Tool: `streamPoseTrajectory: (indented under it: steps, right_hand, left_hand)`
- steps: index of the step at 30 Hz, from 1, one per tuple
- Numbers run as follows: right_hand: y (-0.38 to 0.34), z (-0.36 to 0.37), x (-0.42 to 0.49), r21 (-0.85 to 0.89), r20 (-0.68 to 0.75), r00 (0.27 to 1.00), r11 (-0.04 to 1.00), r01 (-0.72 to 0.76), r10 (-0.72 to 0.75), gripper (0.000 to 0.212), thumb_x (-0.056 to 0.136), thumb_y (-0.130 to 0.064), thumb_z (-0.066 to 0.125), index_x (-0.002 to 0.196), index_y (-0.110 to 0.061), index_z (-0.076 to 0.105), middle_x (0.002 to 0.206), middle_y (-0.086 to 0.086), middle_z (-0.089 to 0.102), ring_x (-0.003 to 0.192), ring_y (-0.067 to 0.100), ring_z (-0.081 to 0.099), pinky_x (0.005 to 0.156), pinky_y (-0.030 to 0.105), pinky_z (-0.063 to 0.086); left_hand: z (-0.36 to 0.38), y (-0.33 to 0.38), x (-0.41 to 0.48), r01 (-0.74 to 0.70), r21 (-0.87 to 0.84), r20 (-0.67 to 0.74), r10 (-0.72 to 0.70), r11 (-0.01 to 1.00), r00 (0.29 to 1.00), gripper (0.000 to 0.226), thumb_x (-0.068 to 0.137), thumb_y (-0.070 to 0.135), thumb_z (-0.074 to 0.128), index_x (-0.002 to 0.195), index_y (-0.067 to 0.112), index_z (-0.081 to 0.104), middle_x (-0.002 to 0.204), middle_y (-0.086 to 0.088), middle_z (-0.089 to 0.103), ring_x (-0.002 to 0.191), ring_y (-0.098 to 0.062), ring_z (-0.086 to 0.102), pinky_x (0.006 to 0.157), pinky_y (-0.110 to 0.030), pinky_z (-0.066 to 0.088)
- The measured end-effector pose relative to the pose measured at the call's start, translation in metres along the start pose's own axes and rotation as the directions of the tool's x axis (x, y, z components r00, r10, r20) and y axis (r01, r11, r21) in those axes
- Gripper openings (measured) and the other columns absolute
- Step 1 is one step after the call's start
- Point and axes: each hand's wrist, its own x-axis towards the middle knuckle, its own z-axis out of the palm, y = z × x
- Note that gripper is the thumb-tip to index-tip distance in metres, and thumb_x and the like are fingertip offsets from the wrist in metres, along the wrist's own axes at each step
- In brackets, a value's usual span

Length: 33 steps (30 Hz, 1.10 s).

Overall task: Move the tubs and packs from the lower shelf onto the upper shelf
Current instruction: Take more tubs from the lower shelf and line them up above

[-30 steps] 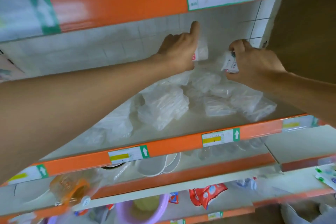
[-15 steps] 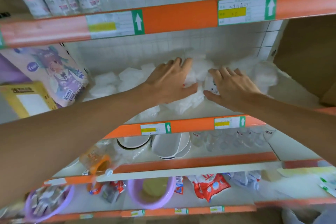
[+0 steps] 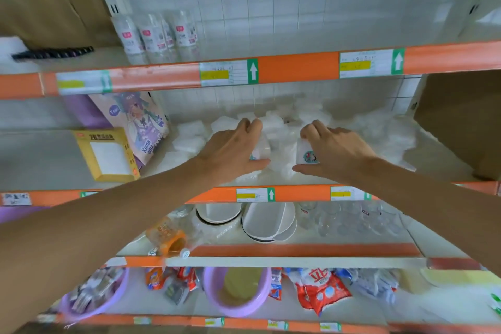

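Tubs first — the right tub (image 3: 305,155), white with a printed label, sits in the right hand (image 3: 334,149), thumb under it and fingers curled over, so that grip is closed on it. The left hand (image 3: 233,150) grips the left tub (image 3: 262,148) likewise. Both tubs are near the front edge of the shelf (image 3: 298,194), among clear packs (image 3: 189,139) spread toward its back. A yellow box (image 3: 105,156) stands at its left end — plates (image 3: 267,221) lie one shelf down.
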Motion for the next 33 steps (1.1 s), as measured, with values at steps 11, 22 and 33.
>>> streamPoseTrajectory:
  steps: [11, 22, 33]
  right_hand:
    - [-0.042, -0.092, 0.006, 0.073, 0.029, 0.994, 0.992, 0.107, -0.109, 0.063, 0.087, -0.068, 0.047, 0.128, -0.022, 0.034, 0.120, -0.003, 0.063, 0.105, 0.025, 0.063, 0.077, 0.034, 0.048]
    - [-0.053, -0.187, 0.071, 0.018, -0.216, 0.949, 0.971, 0.237, -0.228, 0.066, 0.086, -0.067, 0.020, 0.121, -0.021, 0.052, 0.103, -0.002, 0.066, 0.087, 0.027, 0.066, 0.063, 0.029, 0.035]
    - [-0.054, -0.167, 0.176, -0.027, -0.086, 0.993, 0.996, -0.081, 0.079, 0.051, 0.097, -0.056, 0.037, 0.130, -0.018, 0.043, 0.122, 0.001, 0.057, 0.110, 0.024, 0.059, 0.084, 0.034, 0.042]
  left_hand:
    - [-0.082, -0.029, -0.058, 0.016, -0.074, 0.026, -0.014, 0.997, 1.000, 0.058, 0.087, 0.052, 0.058, 0.131, 0.022, 0.036, 0.121, 0.006, 0.061, 0.095, -0.026, 0.065, 0.069, -0.031, 0.044]
    - [-0.181, -0.104, -0.049, 0.108, -0.120, -0.130, -0.123, 0.987, 0.984, 0.056, 0.079, 0.066, 0.059, 0.116, 0.026, 0.045, 0.103, 0.005, 0.064, 0.093, -0.024, 0.062, 0.072, -0.030, 0.039]
    - [-0.168, -0.188, -0.001, 0.251, -0.299, -0.106, -0.293, 0.921, 0.950, 0.065, 0.071, 0.070, 0.067, 0.117, 0.029, 0.047, 0.107, 0.007, 0.065, 0.100, -0.021, 0.061, 0.081, -0.033, 0.048]
